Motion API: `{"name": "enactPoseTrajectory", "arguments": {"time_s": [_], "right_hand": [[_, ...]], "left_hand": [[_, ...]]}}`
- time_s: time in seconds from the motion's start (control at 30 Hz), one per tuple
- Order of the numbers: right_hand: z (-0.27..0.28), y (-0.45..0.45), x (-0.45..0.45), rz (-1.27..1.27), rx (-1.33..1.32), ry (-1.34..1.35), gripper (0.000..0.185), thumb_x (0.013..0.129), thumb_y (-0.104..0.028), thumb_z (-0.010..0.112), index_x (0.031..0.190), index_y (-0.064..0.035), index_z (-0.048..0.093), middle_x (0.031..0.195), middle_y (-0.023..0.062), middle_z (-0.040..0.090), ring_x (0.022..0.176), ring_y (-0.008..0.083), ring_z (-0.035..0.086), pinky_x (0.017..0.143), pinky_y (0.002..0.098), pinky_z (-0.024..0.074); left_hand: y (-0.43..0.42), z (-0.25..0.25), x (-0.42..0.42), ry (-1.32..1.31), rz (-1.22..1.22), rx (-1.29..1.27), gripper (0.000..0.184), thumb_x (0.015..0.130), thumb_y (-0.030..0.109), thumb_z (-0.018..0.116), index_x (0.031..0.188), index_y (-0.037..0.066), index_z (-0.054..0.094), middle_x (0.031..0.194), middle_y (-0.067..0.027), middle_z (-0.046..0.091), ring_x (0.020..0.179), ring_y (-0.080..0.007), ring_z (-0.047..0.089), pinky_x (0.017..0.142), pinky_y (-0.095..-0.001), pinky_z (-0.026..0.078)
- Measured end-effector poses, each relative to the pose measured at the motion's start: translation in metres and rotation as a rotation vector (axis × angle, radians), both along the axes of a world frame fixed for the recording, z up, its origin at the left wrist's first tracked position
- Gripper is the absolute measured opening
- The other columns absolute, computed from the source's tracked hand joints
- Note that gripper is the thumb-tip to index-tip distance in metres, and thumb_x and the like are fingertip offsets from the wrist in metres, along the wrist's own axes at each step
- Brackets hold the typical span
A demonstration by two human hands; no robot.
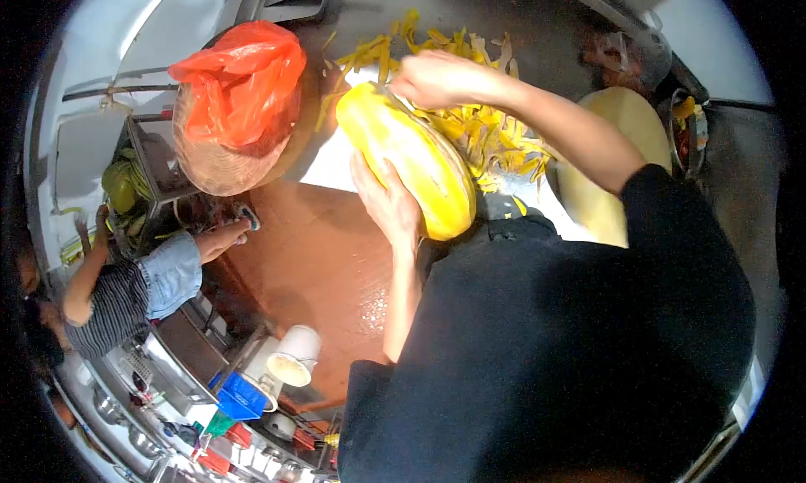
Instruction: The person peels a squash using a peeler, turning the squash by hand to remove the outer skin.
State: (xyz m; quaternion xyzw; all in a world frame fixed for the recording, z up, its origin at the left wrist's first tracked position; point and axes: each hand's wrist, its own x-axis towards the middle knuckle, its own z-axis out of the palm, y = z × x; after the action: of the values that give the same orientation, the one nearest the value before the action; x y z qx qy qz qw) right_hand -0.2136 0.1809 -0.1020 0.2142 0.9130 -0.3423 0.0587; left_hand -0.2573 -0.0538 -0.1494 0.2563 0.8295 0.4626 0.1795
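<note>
A large, long yellow squash (411, 168) lies tilted in front of me, mostly bare of skin, with a strip of duller skin along its right side. My left hand (388, 199) is pressed around its near left side, fingers wrapped on the flesh. At the far end, my right hand (432, 80) is closed in a fist against the squash's top; the thing it grips is hidden, and the hand is slightly blurred. Yellow and brownish peel strips (491, 139) lie heaped to the right of the squash and behind my right hand.
A red plastic bag (243, 80) sits on a round woven basket (222, 160) at left. A round pale board (617, 130) stands to the right. A person in a striped shirt (113, 307) is by green produce (126, 189). White buckets (294, 355) stand on the reddish floor (323, 256).
</note>
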Motion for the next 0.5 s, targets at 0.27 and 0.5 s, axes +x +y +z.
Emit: {"name": "enactPoseTrajectory", "arguments": {"time_s": [0.27, 0.5], "right_hand": [[0.067, -0.062, 0.052, 0.040, -0.074, -0.231, 0.037, 0.107, -0.033, 0.050, 0.104, -0.0021, 0.071, 0.082, 0.0270, 0.068, 0.080, 0.0427, 0.071, 0.073, 0.0540, 0.0534], [-0.014, -0.069, 0.003, -0.139, 0.211, 0.057, 0.035, 0.104, -0.027, 0.051, 0.102, 0.0033, 0.068, 0.086, 0.0303, 0.068, 0.081, 0.0483, 0.068, 0.073, 0.0552, 0.0556]], "left_hand": [[0.000, -0.007, 0.001, 0.045, 0.042, 0.050, 0.056, 0.107, 0.032, 0.049, 0.149, -0.006, 0.045, 0.153, -0.0340, 0.041, 0.143, -0.0481, 0.039, 0.120, -0.0521, 0.030], [0.003, -0.002, 0.001, 0.099, 0.040, -0.036, 0.053, 0.108, 0.030, 0.048, 0.149, -0.004, 0.047, 0.152, -0.0307, 0.045, 0.143, -0.0458, 0.041, 0.120, -0.0496, 0.032]]}}
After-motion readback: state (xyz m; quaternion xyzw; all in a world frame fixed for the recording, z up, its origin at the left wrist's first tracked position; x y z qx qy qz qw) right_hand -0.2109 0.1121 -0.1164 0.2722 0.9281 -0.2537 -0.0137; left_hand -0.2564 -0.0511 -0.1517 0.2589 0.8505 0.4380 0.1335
